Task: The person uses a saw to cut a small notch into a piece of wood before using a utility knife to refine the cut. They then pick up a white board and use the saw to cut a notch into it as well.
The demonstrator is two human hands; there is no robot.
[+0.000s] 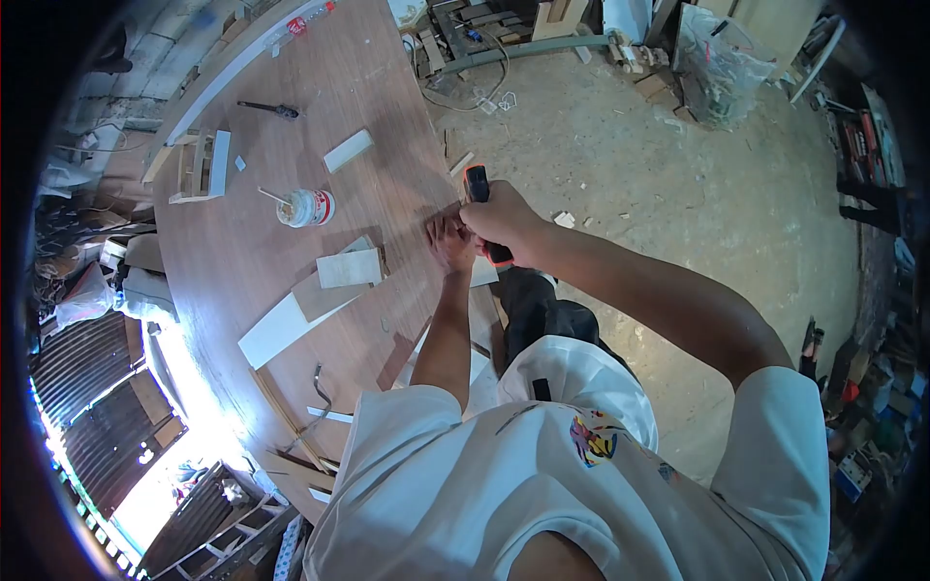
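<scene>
My right hand [504,215] is closed around a black-and-orange tool [476,182] at the table's edge; its ends stick out of the fist, and its exact kind is hidden. Beside it, my left hand [449,242] lies on the tabletop with its fingers stretched out, close to the tool. A white piece [483,272] shows at the edge just below both hands. To the left of my left hand, a small white block [350,268] rests over a longer white board [286,330]. An open jar [308,208] with a stick in it stands farther left.
On the brown table [378,87] are a white strip [349,151], a dark screwdriver-like tool [269,108], a small wooden frame [203,167] and a plastic bottle [308,19]. A bent metal rod [322,387] lies nearer me. Scraps and a plastic bag [722,73] are on the floor.
</scene>
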